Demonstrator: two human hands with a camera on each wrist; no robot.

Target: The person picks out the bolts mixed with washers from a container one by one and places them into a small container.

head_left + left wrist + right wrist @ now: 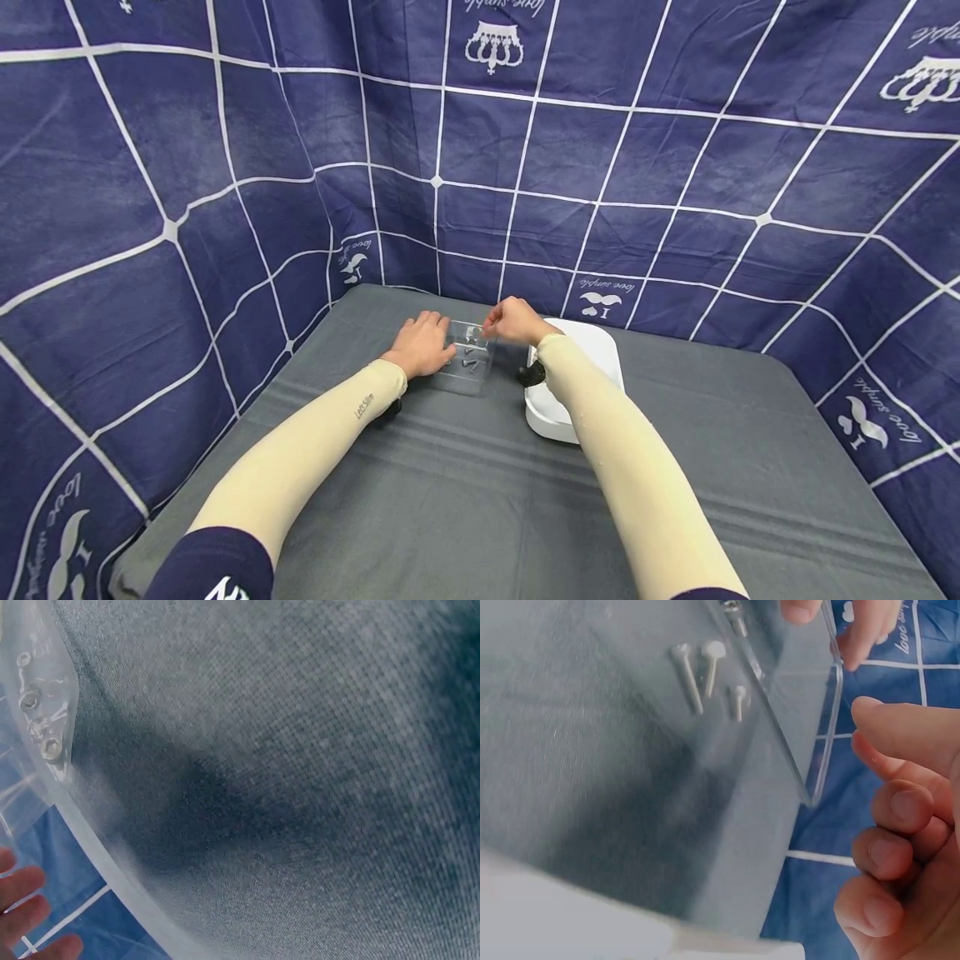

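A clear plastic divided box (461, 387) lies on the grey surface. Several silver bolts (688, 681) sit in one compartment, and small metal rings like nuts or washers (30, 700) show in the left wrist view. My left hand (422, 343) rests along the box's left side, fingers extended, thumb over its edge. Above the box's right edge is my right hand (513, 321), its thumb (904, 731) close against the index finger and the other fingers curled in. Nothing shows between those fingertips.
A white tray (617, 367) stands just right of the box, partly under my right forearm. Grey cloth (442, 508) covers the table. Blue curtains (570, 150) with white grid lines hang behind and along both sides.
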